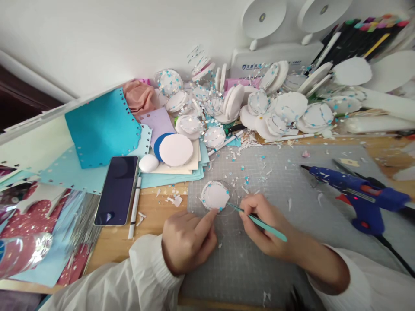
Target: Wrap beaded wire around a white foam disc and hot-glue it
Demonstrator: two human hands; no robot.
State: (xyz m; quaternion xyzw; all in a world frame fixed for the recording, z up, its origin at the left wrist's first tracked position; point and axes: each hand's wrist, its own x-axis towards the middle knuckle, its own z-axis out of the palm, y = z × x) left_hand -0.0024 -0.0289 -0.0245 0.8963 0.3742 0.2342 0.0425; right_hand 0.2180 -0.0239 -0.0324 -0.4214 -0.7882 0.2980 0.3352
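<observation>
Gripping the turquoise tweezers point(269, 228) in your right hand point(267, 224), thumb and fingers closed round the shaft, fine tip at the right edge of the small white disc point(215, 195). Your left hand point(189, 237) has its index fingertip on the disc's lower edge, other fingers curled; can't tell if they pinch anything. Disc lies flat on the gray cutting mat point(259, 268), near its left side, blue bits and thin looped wire around its rim.

Blue glue gun point(366, 196) is on its side at the mat's right, nozzle facing left, red light showing. White scraps and blue bits litter the mat between the disc and the pile of decorated white discs point(214, 106) behind.

Left of the mat: smartphone point(116, 191), screen dark, with a white pen point(134, 208) just beside it. Behind the pen, a white egg-shaped piece point(148, 163) sits next to the larger white disc point(176, 149), which overlaps a dark blue disc point(158, 147) on stacked paper sheets point(194, 172).
</observation>
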